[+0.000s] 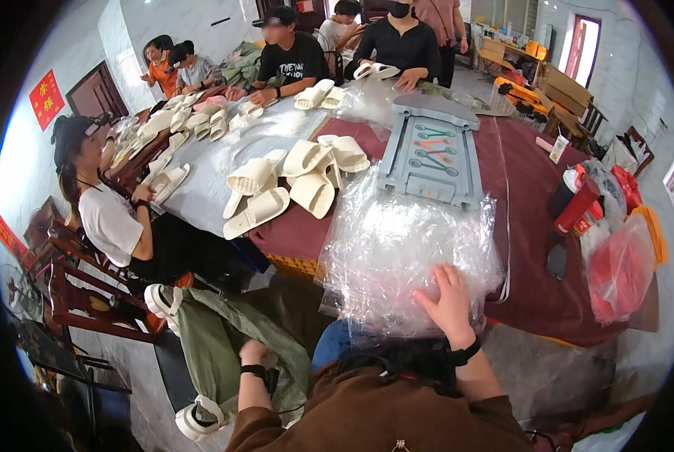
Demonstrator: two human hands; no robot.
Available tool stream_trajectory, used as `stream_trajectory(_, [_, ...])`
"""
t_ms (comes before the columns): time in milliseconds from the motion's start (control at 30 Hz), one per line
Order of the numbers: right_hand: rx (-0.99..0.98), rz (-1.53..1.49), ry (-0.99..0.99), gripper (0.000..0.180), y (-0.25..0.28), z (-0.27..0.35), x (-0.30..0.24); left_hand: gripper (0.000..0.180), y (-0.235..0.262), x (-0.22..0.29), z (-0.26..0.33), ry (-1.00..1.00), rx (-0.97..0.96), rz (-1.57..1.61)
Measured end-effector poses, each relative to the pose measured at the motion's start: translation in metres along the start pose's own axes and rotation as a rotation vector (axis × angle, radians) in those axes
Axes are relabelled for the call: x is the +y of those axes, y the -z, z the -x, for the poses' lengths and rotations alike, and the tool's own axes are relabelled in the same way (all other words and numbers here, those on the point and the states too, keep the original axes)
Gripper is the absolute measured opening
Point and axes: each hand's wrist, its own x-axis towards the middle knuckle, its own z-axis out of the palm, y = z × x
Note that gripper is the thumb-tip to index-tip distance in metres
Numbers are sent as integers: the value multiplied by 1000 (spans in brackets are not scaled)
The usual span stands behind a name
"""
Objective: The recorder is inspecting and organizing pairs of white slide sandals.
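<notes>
My right hand (448, 300) lies with its fingers spread on a stack of clear plastic bags (397, 248) at the table's near edge. Down to the left, my left hand (254, 352) is at a green woven sack (212, 339), and its fingers are hidden from view. White shoes or sandals show at the sack's edges, one (160, 301) above and one (199, 419) below. Just left of the bags, cream slippers (307, 177) are piled on the table. Behind the bags stands a grey plastic panel (431, 151) with coloured spoon-like shapes on it.
The dark red tablecloth (529, 218) holds a red cup (578, 215) and pink and clear bags (619, 271) at the right. Several people sit or stand round the table's far and left sides, with more slippers (209, 120). A wooden chair (88, 301) is at the left.
</notes>
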Motion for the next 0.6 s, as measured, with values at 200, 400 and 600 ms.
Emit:
stream_trajectory(200, [47,21,21,74,-3,1,1,35,189,90,44,-250,567,547])
stream_trajectory(400, [51,-5,27,74,-2,1,1,52,283,212,18,-689,209,1112])
stream_trajectory(600, [6,-45,0,77,1,2,1,63,308,271,-49,-475,736,817])
